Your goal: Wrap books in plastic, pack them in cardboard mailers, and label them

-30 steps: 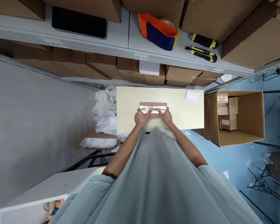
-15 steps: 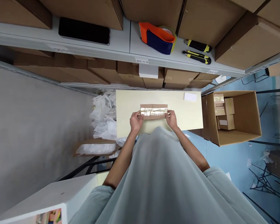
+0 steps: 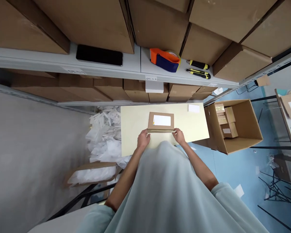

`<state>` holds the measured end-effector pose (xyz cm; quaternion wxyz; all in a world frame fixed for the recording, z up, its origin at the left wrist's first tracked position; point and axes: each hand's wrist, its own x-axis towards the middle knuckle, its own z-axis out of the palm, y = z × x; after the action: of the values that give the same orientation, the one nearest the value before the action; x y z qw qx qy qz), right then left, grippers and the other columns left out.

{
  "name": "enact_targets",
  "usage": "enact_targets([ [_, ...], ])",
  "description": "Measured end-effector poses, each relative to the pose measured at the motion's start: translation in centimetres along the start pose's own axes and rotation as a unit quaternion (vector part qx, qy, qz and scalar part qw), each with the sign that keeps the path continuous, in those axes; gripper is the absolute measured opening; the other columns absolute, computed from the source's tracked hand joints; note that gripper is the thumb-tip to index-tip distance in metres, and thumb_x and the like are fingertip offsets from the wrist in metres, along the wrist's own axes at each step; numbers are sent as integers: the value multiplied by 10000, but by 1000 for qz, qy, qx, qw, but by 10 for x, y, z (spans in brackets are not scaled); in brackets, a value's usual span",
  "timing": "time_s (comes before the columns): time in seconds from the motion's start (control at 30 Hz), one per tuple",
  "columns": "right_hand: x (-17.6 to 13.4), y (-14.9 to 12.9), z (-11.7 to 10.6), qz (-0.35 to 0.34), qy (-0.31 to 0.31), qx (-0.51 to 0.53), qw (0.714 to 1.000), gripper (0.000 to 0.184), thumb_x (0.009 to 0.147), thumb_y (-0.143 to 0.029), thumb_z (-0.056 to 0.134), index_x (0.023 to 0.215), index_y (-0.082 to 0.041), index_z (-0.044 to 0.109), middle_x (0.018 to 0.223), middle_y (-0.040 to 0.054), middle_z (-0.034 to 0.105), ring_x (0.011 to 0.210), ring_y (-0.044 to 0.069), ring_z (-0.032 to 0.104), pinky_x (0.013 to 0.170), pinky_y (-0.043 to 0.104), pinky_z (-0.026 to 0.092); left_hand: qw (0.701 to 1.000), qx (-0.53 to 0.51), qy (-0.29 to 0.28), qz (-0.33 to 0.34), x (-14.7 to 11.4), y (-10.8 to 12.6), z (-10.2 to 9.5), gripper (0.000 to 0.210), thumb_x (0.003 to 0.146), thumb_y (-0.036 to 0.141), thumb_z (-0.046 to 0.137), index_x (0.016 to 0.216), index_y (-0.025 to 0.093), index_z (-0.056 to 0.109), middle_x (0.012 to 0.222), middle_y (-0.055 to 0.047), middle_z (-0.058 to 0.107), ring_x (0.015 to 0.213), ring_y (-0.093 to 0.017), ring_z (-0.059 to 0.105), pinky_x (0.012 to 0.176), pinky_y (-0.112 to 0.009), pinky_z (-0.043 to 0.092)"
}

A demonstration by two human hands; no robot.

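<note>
A small flat cardboard box with a white label on its upper face is on the pale yellow tabletop, close in front of me. My left hand grips its near left corner with bent fingers. At the near right corner, my right hand pinches the edge between thumb and fingers. The box's underside is hidden from me. To the right of the box, a white slip lies near the table's far edge.
A large open carton holding several small boxes stands right of the table. Above the far edge, a shelf carries cartons, a black phone, an orange-and-blue tape dispenser and two cutters. White plastic wrapping is heaped at left.
The box has been turned: its gold-taped face was up before, and now the labelled face is up. Both hands have shifted to its near corners. My view has tilted upward.
</note>
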<state>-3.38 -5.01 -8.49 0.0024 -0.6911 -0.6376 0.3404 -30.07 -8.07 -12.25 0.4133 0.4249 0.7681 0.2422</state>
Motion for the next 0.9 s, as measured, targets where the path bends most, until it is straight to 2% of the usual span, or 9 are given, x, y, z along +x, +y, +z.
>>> enact_targets([
  [0.13,-9,-20,-14,-4,32,-34,999,319,974,-116,652,1271,-151,763,1236,135,832,1034,220,827,950,316,627,1000,-8,26,9,5,6,-25,333,878,202,597,1146,227,793,1162,-138,848,1125,-337,802,1073,-472,626],
  [0.23,7,-47,-57,-34,101,-51,993,363,1034,-173,592,1366,-142,735,1364,174,794,1124,251,817,1009,366,630,996,-42,52,62,23,33,-48,299,962,276,535,1139,229,772,1224,-147,837,1155,-338,803,1086,-487,623],
  [0.37,49,-106,-142,-110,190,-63,974,449,1089,-253,526,1499,-129,660,1474,187,733,1402,301,677,1229,430,503,969,-113,95,197,48,104,-82,309,1012,490,573,1099,242,735,1253,-128,826,1194,-321,786,1116,-469,604],
  [0.47,79,-165,-201,-195,240,-83,947,495,1117,-289,488,1566,-113,598,1522,202,696,1444,326,619,1266,454,448,942,-139,125,278,54,165,-109,331,1019,565,591,1003,251,694,1217,-121,825,1155,-301,783,1098,-458,598],
  [0.53,97,-204,-230,-240,258,-117,928,500,1128,-298,472,1575,-100,580,1540,216,680,1441,335,612,1267,458,435,926,-153,138,316,49,196,-125,311,1035,545,588,957,253,663,1212,-118,822,1137,-281,781,1085,-440,598],
  [0.6,112,-238,-247,-229,247,-164,927,502,1125,-299,496,1571,-81,572,1570,238,653,1477,347,585,1268,461,422,915,-159,149,339,38,214,-139,288,1058,512,573,968,252,658,1220,-116,818,1143,-268,778,1084,-427,598],
  [0.67,125,-263,-255,-194,225,-195,935,510,1097,-281,570,1546,-39,582,1591,284,625,1512,372,562,1268,475,416,909,-157,164,349,23,216,-149,277,1079,493,555,1010,250,669,1240,-119,813,1167,-263,774,1093,-424,595],
  [0.77,145,-281,-258,-169,197,-205,944,566,1019,-239,708,1502,34,596,1543,364,635,1473,418,609,1242,507,441,905,-159,205,338,-4,199,-153,272,1087,483,545,1027,252,676,1251,-117,810,1185,-264,768,1102,-430,587],
  [0.9,165,-286,-262,-171,163,-215,947,514,1015,-188,702,1458,56,614,1382,373,730,1334,401,722,1180,479,493,916,-170,239,272,-37,170,-128,275,1064,472,545,1003,246,690,1221,-111,821,1158,-270,772,1074,-443,600],
])
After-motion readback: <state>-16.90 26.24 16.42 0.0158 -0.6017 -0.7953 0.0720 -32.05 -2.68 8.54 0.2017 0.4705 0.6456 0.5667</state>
